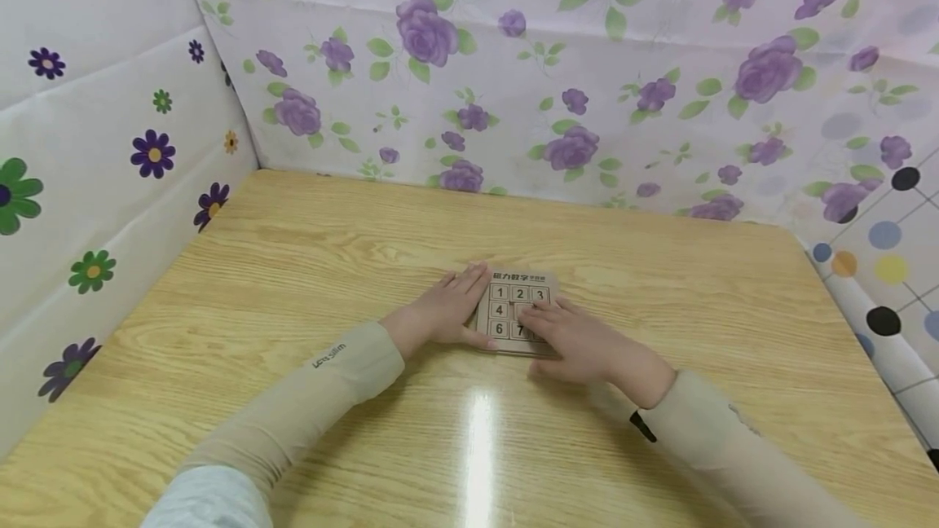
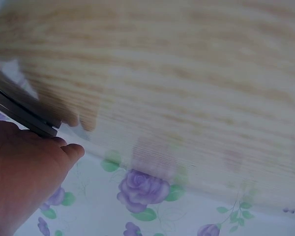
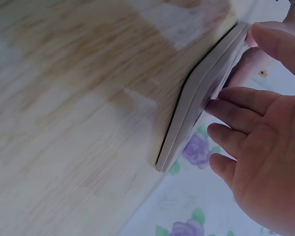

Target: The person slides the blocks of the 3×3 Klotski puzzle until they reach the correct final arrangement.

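Observation:
A square number sliding puzzle lies flat on the table, with Chinese lettering along its top edge. Tiles 1, 2, 3, 4, 6 and 7 show; fingers cover the right part of the board. Along its left side rests my left hand, fingers stretched toward the top corner and thumb at the lower left corner. My right hand reaches in from the right, its extended fingertips over the middle and right tiles. In the right wrist view, those fingers meet the top face of the puzzle, and the thumb stands apart.
The wood-grain table carries a bright light reflection near the front. A cloth with purple flowers hangs behind it, and another flowered cloth borders the left side. Dotted cloth covers the right side.

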The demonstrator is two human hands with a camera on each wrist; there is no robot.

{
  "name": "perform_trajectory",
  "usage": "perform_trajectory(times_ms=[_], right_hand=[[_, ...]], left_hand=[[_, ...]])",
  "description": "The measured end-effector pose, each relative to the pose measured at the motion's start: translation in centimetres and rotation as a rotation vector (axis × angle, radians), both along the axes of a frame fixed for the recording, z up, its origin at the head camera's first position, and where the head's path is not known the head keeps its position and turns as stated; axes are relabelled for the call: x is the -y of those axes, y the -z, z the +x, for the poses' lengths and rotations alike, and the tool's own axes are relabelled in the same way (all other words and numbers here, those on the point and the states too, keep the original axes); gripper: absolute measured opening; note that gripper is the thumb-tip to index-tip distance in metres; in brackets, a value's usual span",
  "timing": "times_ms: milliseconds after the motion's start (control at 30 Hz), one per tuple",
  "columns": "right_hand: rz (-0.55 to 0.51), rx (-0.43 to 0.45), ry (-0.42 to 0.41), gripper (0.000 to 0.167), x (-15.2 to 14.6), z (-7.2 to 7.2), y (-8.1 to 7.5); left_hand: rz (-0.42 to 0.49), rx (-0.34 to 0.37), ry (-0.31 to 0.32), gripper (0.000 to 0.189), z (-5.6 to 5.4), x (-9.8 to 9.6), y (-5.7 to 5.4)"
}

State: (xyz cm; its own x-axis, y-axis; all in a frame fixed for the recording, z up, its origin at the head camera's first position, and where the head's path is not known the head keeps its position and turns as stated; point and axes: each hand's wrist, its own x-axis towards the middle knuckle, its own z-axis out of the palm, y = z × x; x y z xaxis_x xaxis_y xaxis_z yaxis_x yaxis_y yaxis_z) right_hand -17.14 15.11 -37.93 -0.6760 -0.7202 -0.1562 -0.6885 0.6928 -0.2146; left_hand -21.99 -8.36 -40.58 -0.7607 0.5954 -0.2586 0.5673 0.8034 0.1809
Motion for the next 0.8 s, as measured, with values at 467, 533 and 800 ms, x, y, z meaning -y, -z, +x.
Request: perform_trajectory(times_ms=[467,533,800], right_hand=[[-0.027,0.006,-0.005,0.069,-1.0,0.9,-0.2],[-0.018,0.015,0.006,0.066,-1.4,1.3,-0.4],[0.005,0.029,0.011,0.063,-2.2,2.6,-0.9]], left_hand=[[0.012,0.013,0.002,0.115,0.1,-0.1,0.2],[0.021,0.022,-0.001,0.115,0.1,-0.1,0.1],[0.009,0.004,0.000,0.116,0.0,-0.1,0.2]])
